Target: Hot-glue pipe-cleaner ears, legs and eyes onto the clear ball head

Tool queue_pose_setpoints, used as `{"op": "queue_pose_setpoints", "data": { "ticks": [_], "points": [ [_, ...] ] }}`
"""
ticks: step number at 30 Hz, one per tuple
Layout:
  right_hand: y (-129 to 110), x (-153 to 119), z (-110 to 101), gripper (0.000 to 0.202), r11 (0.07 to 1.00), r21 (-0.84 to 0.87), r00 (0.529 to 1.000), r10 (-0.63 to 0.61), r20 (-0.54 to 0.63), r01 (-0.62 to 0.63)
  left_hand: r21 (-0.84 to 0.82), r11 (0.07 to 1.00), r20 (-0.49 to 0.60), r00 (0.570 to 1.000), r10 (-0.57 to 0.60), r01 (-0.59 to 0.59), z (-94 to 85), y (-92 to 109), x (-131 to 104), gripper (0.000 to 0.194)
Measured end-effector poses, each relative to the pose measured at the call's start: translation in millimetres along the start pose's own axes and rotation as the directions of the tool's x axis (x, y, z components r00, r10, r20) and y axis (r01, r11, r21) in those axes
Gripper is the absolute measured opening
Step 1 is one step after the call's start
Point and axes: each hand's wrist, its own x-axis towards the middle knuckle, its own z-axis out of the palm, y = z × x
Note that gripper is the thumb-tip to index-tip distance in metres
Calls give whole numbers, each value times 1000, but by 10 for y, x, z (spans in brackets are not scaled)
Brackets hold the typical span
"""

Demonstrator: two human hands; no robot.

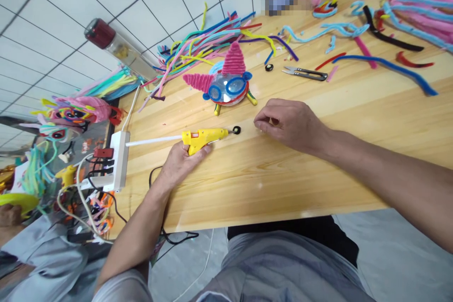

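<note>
My left hand (184, 160) is wrapped round a yellow glue gun (203, 139), which has a white glue stick (154, 141) in its rear. The nozzle touches or hovers over a small black disc (237, 130) on the table. To the right, my right hand (290, 122) is closed with thumb and fingertips together; whatever they pinch, if anything, is hidden. Beyond both hands stands a clear plastic craft figure (226, 87) with pink ears, blue eye rings and yellow-green feet. A second black disc (269, 67) lies behind it to the right, near small thread snips (306, 73).
Pipe cleaners (208, 37) are heaped along the back, and more (421, 14) lie at the right. A white power strip (120, 160) with cords runs along the table's left edge. A jar with a dark red lid (101, 33) stands behind. Another person's sleeve (53, 245) shows at lower left.
</note>
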Motion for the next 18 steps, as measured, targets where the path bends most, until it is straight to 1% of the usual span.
{"op": "queue_pose_setpoints", "data": {
  "ticks": [2, 8, 10, 12, 14, 16, 17, 18],
  "points": [
    [9, 2, 2, 14, 1000, -2, 1000, -4, -7, 4, -18, 1000, -6, 1000, 3, -3, 15, -2, 12, 36],
    [21, 5, 7, 14, 1000, -4, 1000, -11, -22, 11, -61, 998, -111, 994, -10, 3, 66, -60, 77, 41],
    [27, 6, 3, 15, 1000, -8, 999, -17, -36, 17, -68, 997, -139, 990, 16, -25, 58, -72, 79, 41],
    [38, 10, -1, 16, 1000, -10, 998, -26, -49, 25, -96, 991, -180, 981, 75, -94, 29, -79, 70, 43],
    [56, 16, -3, 17, 999, -13, 998, -32, -60, 32, -137, 970, -251, 954, 161, -200, -25, -87, 59, 49],
    [75, 21, -3, 17, 999, -16, 997, -33, -68, 32, -145, 944, -356, 906, 230, -296, -109, -95, 53, 56],
    [84, 23, -4, 17, 999, -17, 997, -32, -73, 31, -128, 938, -402, 882, 246, -321, -164, -96, 53, 59],
    [92, 25, -6, 17, 999, -16, 996, -32, -78, 30, -92, 943, -431, 866, 253, -320, -230, -93, 55, 61]
  ]
}}
